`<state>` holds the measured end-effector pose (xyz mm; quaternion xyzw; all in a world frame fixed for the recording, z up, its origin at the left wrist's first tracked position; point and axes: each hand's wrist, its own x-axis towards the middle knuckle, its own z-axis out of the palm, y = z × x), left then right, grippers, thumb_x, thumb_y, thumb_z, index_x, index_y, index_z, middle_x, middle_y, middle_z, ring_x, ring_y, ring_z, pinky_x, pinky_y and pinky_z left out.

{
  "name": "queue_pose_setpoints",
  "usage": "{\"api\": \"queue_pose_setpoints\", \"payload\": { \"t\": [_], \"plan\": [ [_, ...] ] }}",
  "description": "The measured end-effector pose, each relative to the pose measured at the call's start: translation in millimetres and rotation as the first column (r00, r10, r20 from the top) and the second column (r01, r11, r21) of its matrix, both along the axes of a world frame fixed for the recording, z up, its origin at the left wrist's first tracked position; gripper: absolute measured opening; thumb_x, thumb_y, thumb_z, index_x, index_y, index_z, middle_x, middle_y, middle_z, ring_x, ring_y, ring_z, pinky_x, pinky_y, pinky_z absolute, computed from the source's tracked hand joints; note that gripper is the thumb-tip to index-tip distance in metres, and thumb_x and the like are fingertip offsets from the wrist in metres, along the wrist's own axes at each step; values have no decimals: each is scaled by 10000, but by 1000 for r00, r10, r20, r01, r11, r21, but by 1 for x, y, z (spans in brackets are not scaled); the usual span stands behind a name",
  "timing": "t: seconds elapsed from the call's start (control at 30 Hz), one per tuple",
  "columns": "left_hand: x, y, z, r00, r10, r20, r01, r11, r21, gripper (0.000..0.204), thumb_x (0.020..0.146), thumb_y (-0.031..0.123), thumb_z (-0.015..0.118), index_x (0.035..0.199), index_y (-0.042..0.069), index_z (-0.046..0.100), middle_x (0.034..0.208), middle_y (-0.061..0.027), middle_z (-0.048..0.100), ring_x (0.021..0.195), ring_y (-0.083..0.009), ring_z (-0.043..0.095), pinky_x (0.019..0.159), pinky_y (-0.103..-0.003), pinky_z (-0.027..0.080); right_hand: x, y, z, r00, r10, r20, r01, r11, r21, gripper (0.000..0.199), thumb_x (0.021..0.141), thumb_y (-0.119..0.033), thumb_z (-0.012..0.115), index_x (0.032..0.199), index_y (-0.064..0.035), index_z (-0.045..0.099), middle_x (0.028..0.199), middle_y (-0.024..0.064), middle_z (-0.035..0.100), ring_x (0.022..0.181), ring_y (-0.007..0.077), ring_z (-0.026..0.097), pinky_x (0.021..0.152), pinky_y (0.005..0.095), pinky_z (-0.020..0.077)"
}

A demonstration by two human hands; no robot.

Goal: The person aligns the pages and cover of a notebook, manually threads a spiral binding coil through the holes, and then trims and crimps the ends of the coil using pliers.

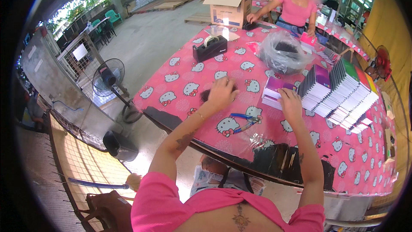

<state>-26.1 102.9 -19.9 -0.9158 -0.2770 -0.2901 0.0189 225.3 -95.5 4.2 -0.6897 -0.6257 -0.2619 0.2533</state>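
Two hands on pink patterned surface [193, 77], left hand [222, 93] fingers curled over dark hair bundle [206, 94], right hand [290, 103] fingers spread flat on purple booklet [274, 87], blue pliers [243, 122] between them.

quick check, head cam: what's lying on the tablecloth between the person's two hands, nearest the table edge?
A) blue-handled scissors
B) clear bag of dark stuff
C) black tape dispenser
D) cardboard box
A: the blue-handled scissors lie on the pink tablecloth between the left hand and the right hand; the tape dispenser, cardboard box and clear bag sit farther back.
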Motion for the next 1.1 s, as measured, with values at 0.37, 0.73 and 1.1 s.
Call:
{"api": "queue_pose_setpoints", "payload": {
  "t": [0.37, 0.73, 1.1],
  "plan": [
    [17, -140, 12, 707, -594, 383, 704, 541, -460, 433, 873, 34, 607, 1298, 101, 559, 1150, -207, 543, 1057, -406, 574, 899, -479, 476, -78, -115, 0, 947, 45, -318, -115, 972, -207, 354, 836, -72, 698, 1187, -57, 652, 1030, 93, 696, 893, 274, 655, 774, 396, 498],
    [20, -140, -36, 715, -399, 574, 648, 687, -330, 300, 901, 51, 607, 1200, 37, 588, 1137, -191, 570, 990, -380, 577, 842, -460, 477, -72, -137, -90, 31, 122, -992, -112, 987, 117, 274, 862, -26, 746, 1108, -1, 629, 1047, 73, 685, 982, 140, 609, 900, 306, 477],
    [-9, 4, -36, 997, 53, 59, -55, 997, 47, 235, 885, 219, 679, 1035, 43, 641, 1047, -113, 606, 961, -327, 571, 814, -432, 476, -87, -127, -66, 149, 115, -982, -259, 963, 74, 245, 890, -45, 709, 1132, -18, 683, 1094, 59, 700, 1026, 147, 626, 917, 297, 463]
  ]
}}
